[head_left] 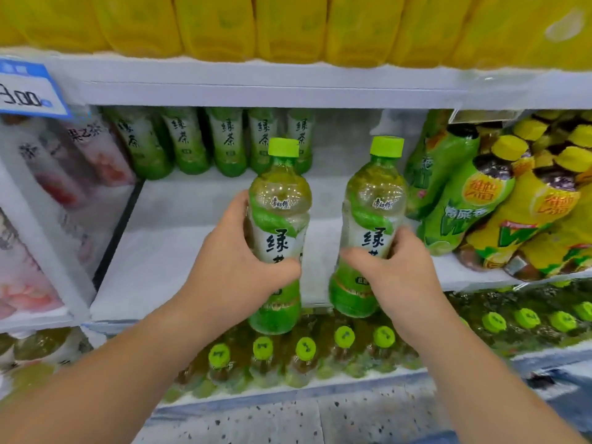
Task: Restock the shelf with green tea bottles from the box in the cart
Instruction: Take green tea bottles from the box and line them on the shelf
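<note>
Now both bottles should travel level and upright over the bare white shelf (179,251), deep enough to join the 5 green tea bottles (208,142) standing in the far row, labels facing out, before either is released. The left hand (237,261) is wrapped tightly around the left bottle (278,232) at its label, thumb across the front. The right hand (394,267) is clamped the same way on the right bottle (368,225). Both bottles hover near the shelf's front edge.

The price tag (30,91) is cut off at the left edge; the yellow packs (288,24) above are blurred and cropped.
</note>
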Demonstrator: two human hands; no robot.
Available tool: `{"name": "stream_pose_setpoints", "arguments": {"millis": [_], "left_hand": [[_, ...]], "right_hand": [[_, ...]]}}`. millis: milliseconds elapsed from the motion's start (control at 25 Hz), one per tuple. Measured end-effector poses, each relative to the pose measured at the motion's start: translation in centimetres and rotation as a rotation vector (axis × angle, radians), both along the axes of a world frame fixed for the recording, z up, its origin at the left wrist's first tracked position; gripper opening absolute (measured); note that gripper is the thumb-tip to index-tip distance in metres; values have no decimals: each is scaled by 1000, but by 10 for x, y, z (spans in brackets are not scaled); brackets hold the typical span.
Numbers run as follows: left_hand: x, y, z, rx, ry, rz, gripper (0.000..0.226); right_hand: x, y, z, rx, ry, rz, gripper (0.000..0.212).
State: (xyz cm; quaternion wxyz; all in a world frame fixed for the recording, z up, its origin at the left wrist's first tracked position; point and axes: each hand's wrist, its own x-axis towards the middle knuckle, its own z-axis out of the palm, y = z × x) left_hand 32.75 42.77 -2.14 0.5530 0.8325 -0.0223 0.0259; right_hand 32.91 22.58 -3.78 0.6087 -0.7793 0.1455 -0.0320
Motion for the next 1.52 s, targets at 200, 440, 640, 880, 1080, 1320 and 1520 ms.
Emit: {"name": "stream_pose_setpoints", "arguments": {"millis": [200,440,640,880,1080,1320,1520], "left_hand": [[42,-18,-29,-79,-124,21,73],[78,-30,-45,-108,-286,-54,81],[80,-25,-63,-114,-207,-87,85],[67,-16,-91,66,-143,49,58],[97,-34,-87,14,-123,78,41],[151,-64,-99,5,-171,142,39],[196,-87,-103,40,-160,181,38]], "right_hand": [[39,-10,-25,-19,-118,-22,28],[59,-14,-43,-36,-260,3,45],[55,-17,-49,-37,-271,20,51],[37,-16,-69,-220,-209,-30,44],[78,-23,-74,-273,-248,-50,38],[145,-35,-87,-194,-282,-124,47],[186,-41,-93,-226,-314,-151,39]]}}
